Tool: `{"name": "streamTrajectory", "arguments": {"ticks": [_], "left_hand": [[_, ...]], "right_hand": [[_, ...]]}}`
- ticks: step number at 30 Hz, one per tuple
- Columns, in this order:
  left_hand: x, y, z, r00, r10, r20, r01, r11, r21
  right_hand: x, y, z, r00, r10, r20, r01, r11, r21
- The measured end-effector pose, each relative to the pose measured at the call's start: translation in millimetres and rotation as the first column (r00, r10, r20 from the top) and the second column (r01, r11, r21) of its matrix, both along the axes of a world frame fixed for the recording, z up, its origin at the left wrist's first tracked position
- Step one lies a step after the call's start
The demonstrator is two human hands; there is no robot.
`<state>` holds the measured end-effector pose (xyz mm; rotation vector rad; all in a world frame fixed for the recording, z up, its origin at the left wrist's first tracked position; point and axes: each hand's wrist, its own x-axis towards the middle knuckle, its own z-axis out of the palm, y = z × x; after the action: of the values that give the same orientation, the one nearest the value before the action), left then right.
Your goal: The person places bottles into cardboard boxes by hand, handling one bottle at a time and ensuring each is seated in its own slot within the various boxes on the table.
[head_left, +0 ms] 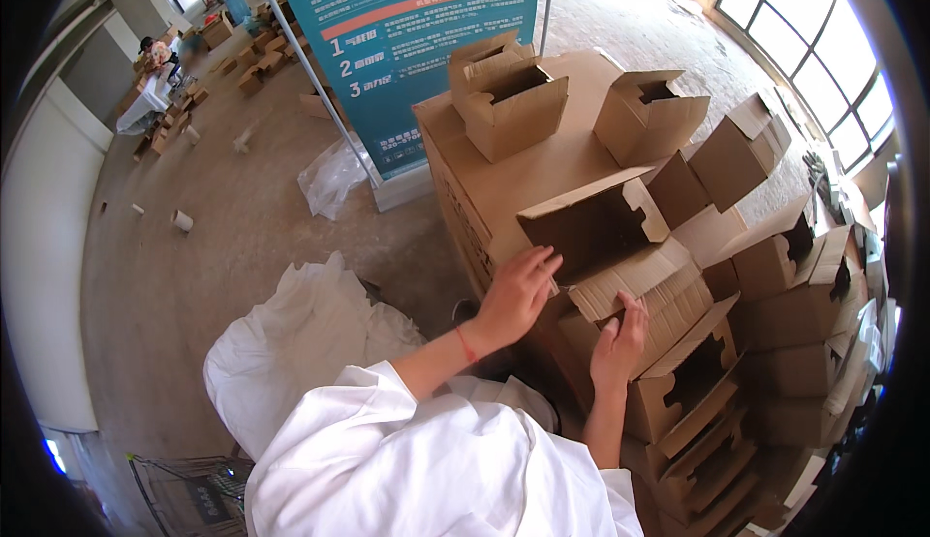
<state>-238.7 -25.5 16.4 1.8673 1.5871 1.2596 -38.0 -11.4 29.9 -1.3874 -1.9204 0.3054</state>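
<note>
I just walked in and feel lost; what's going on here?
A person in white has both hands at an open brown cardboard box: the left hand by its near-left edge, the right hand at its near corrugated flap. Similar boxes stand beyond, on a large brown cardboard carton, and others sit to the right.

The open carton is plain brown, darker inside, matching the stacked cartons on the right. The sleeves are white and the wristband red. The far banner is teal, striped orange-red and printed in white; the left floor is grey-brown.
</note>
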Motion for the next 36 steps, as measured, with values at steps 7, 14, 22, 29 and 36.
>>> {"name": "streamTrajectory", "arguments": {"ticks": [7,14,22,29,36], "left_hand": [[-57,99,27,0.886,0.168,-0.433,-0.034,0.953,0.300],[-96,130,-22,0.980,-0.188,0.073,0.196,0.971,-0.138],[-207,267,45,0.982,-0.169,-0.082,0.182,0.966,0.186],[-217,398,-29,0.269,-0.637,-0.722,0.030,0.755,-0.655],[-235,407,-130,0.446,-0.687,-0.574,0.020,0.648,-0.761]], "right_hand": [[-9,7,2,0.963,-0.226,-0.147,0.192,0.958,-0.213],[-32,20,-3,0.910,-0.365,-0.195,0.342,0.929,-0.141],[-37,15,-12,0.750,-0.621,-0.229,0.606,0.783,-0.139],[-47,25,-5,0.721,-0.644,-0.256,0.620,0.764,-0.177],[-47,25,-6,0.695,-0.636,-0.336,0.628,0.764,-0.147]]}}
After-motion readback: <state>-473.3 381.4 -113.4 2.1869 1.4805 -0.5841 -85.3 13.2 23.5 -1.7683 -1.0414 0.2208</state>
